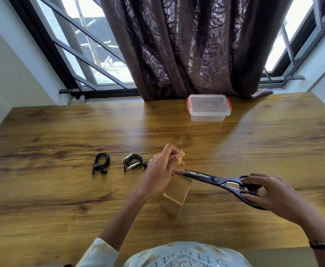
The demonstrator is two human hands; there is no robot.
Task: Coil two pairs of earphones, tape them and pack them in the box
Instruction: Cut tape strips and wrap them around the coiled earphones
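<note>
**Earphones coiled, tape at the blades**

Two coiled earphones, one (100, 164) left of the other (132, 162), lie on the surface (61, 199). The left hand (160, 170) pinches brown tape (177, 187); the right hand (269, 191) grips scissors (215, 180). The lidded box (208, 108) stands far back.

A single head-worn, wide-angle view looks forward and steeply down over the worktop (61, 199), close above the hands (161, 170) at its near edge and facing the curtained window (196, 45) on the far side.

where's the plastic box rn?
Head view: the lidded clear plastic box sits at the table's far edge, right of centre, below the curtain, far from both hands.
</note>
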